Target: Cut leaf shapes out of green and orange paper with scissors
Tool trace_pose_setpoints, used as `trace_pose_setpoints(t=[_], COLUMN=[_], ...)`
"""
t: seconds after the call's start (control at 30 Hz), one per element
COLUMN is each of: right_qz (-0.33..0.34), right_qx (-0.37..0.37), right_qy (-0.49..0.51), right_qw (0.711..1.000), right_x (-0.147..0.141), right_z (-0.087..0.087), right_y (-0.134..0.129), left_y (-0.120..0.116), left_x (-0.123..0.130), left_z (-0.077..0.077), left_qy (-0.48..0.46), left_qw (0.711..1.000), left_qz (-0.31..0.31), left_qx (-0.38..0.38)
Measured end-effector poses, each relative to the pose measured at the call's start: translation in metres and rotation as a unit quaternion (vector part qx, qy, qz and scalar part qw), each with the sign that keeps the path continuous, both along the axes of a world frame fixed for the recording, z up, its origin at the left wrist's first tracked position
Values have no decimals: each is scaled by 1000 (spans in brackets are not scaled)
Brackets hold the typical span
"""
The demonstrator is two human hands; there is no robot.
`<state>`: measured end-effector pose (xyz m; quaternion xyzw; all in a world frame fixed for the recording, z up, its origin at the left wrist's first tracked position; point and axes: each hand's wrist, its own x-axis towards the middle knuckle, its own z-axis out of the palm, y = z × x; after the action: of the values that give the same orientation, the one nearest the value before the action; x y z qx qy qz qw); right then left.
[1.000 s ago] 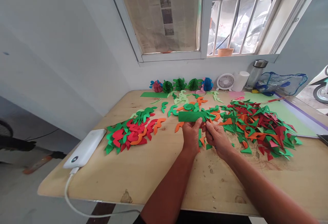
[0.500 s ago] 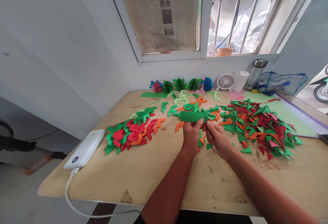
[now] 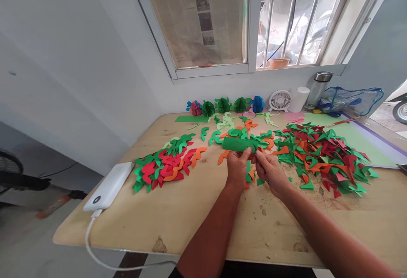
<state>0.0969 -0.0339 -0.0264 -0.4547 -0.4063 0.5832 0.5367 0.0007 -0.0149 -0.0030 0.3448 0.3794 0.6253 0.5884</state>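
Newsprint (image 3: pixel 222 23) covers a window pane, its words too small to read, above a wooden desk (image 3: pixel 127 223) by a white wall (image 3: pixel 104 57). Over the desk's middle, between two piles of paper cutouts, left hand (image 3: pixel 238 165) has its fingers clamped on green paper (image 3: pixel 238 144), while right hand (image 3: pixel 269 169) holds its fingertips together at the paper's right end, their contact unclear; the view has shifted slightly, hands and paper barely.
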Motion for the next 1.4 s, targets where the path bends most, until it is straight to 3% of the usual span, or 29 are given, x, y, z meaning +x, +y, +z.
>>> trace_pose_setpoints(t=[0.67, 0.93, 1.4], right_qz=[-10, 10, 11], right_qx=[-8, -22, -15], right_qy=[10, 7, 25], right_qw=[1000, 1000, 1000], right_x=[0, -1, -1], right_z=[0, 2, -2], right_y=[1, 0, 0], left_y=[-2, 3, 1], left_x=[-1, 1, 3], left_z=[5, -7, -4], left_qy=[17, 15, 1], left_qw=[999, 999, 1000], left_qz=[-26, 32, -4], left_qx=[-5, -18, -8])
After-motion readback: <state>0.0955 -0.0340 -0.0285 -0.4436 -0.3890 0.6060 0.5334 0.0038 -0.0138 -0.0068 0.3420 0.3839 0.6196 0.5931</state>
